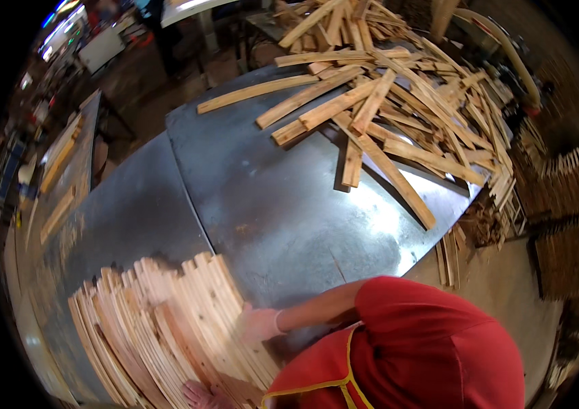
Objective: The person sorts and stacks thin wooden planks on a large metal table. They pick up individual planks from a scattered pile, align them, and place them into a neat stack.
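Observation:
A row of pale wooden strips (197, 320) lies side by side on the metal-topped table (255, 225), at the near left. Their far ends are uneven. At the row's right edge rests my right hand (259, 324) in a light glove; its fingers are blurred against the pale wood. Low in the view, my left hand (202, 395), in a pinkish glove, lies on the strips near their close ends with its fingers apart. Part of that hand is cut off by the lower edge. My red sleeve (398, 307) covers the right upper arm.
A loose heap of wooden strips (433, 123) covers the table's far right, some sticking out toward the middle. A seam (190, 194) crosses the metal top. Stacked wood (572, 225) stands on the right floor. Another bench (64, 170) with a few boards stands at left.

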`<state>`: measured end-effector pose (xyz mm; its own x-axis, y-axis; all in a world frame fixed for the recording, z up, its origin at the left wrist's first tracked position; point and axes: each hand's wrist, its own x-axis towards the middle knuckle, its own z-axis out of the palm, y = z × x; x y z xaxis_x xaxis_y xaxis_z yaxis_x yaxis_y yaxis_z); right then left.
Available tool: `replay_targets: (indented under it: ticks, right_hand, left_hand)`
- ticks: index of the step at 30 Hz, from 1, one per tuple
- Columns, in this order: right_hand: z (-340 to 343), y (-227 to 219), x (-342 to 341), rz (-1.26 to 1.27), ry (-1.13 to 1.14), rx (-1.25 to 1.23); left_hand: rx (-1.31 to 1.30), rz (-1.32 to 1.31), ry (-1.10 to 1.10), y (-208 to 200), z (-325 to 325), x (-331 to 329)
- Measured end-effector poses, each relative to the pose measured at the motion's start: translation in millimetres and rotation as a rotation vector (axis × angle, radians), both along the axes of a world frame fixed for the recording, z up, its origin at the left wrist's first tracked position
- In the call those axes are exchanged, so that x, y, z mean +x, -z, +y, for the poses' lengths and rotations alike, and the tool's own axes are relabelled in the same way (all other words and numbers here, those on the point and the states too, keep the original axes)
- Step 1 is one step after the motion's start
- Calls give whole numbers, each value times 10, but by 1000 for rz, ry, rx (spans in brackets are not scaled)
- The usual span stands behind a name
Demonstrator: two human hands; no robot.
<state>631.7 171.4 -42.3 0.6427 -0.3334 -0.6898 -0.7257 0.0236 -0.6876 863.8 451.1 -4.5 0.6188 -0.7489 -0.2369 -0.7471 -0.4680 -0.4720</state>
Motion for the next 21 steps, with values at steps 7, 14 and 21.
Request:
replay_targets:
  ticks: [7,14,21]
  right_hand:
    - [-1091,-624,-1414,-152,428,-354]
    - [-1746,-492,-4471,622,863,-939]
    - [-709,-758,-3897,-139,617,-478]
  left_hand:
    - [-51,60,39,-206,-151,227]
    - [-162,533,138,-1086,-1810,-1815]
    - [-427,1338,-135,63,-2888,-3768]
